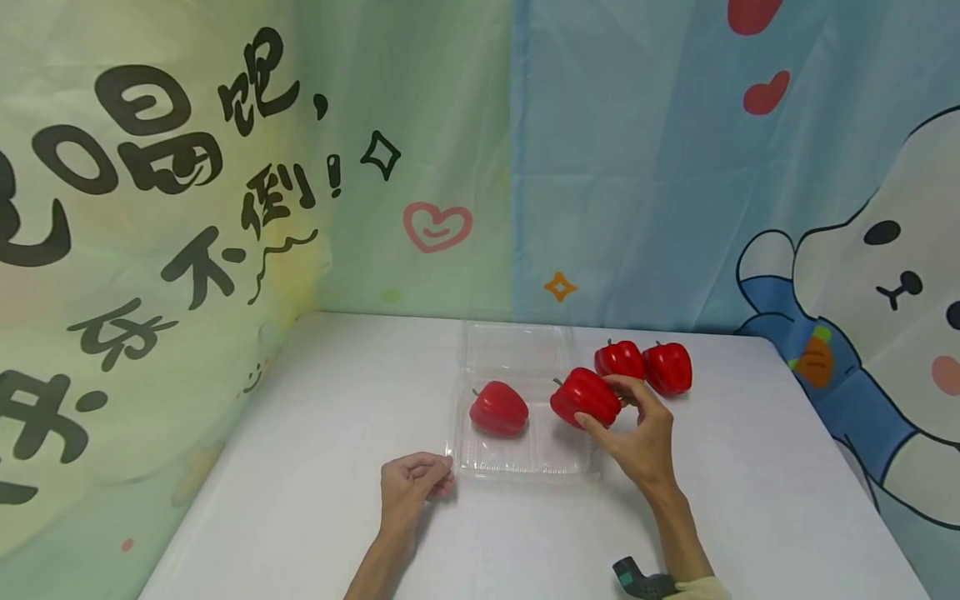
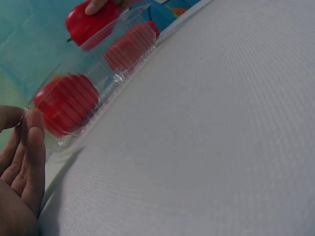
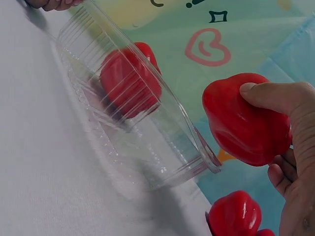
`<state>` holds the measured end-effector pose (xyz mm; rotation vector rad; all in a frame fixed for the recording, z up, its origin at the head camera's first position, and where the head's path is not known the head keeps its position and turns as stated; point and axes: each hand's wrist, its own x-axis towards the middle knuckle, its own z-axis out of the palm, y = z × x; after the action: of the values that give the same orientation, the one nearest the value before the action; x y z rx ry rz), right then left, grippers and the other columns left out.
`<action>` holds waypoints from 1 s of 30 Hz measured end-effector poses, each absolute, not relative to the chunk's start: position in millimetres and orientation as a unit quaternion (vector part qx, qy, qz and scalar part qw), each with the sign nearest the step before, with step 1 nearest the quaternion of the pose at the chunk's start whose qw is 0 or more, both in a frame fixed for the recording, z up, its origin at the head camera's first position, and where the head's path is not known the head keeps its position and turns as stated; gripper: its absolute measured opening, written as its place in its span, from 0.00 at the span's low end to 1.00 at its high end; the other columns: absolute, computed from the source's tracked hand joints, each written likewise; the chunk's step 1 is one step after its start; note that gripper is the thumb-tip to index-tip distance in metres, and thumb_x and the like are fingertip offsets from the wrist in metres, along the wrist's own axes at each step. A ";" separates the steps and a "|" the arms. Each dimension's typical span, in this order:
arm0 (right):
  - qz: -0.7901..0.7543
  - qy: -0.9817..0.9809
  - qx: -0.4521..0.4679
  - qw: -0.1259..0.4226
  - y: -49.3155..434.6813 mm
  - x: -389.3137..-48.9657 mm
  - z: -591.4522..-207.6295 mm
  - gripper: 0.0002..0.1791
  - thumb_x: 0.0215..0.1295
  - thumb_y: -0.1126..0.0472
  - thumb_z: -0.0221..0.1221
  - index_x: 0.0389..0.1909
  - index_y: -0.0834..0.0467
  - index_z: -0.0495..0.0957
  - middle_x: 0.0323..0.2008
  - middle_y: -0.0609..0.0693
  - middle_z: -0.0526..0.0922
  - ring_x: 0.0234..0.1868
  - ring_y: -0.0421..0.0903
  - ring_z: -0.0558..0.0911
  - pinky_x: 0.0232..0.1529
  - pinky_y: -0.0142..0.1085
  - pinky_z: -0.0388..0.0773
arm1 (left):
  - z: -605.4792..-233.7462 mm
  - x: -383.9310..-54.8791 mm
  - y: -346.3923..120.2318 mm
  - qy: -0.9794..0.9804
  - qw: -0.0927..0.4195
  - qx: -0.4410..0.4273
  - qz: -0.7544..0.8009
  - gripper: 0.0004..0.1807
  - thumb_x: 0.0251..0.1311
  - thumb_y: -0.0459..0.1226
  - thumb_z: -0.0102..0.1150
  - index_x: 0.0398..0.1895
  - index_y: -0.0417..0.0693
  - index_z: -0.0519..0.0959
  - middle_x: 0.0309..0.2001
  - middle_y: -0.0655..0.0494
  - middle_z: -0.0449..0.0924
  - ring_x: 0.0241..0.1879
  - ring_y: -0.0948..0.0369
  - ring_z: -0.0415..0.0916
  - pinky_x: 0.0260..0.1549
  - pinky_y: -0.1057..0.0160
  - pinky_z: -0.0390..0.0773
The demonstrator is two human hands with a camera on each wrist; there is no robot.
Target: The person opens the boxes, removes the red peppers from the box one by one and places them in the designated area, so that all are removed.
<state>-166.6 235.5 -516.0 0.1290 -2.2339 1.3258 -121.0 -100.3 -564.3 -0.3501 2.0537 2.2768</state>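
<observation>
My right hand (image 1: 643, 433) holds a red bell pepper (image 1: 585, 395) between thumb and fingers, above the right part of a clear plastic clamshell box (image 1: 498, 463). The right wrist view shows this held pepper (image 3: 243, 120) higher than the box rim. In the left part of the box sits another red bell pepper (image 1: 498, 409), seen through the ribbed wall in both wrist views. At the box's front left corner, my left hand (image 1: 412, 492) pinches the rim (image 2: 25, 112) with thumb and fingertips. The box's lid (image 1: 517, 346) lies folded back, away from me.
Two more red bell peppers, one (image 1: 618, 360) beside the other (image 1: 667, 369), stand on the white table (image 1: 300, 467) behind and right of the box. A printed cloth backdrop (image 1: 615, 167) rises along the table's far edge. A dark wrist device (image 1: 643, 581) shows near the right sleeve.
</observation>
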 end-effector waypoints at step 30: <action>0.479 -0.822 0.000 0.308 250.0 -166.3 -524.6 0.43 0.45 0.68 0.84 0.66 0.61 0.80 0.64 0.57 0.86 0.53 0.34 0.80 0.59 0.16 0.77 | -564.3 -121.3 -101.2 0.669 0.029 -0.118 0.733 0.12 0.63 0.33 0.73 0.42 0.30 0.87 0.33 0.42 0.93 0.28 0.61 0.89 0.32 0.67 0.91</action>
<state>-166.3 250.0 -524.6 -0.0002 -2.1737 1.2673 -121.3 -101.2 -564.3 -0.3655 2.0635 2.2620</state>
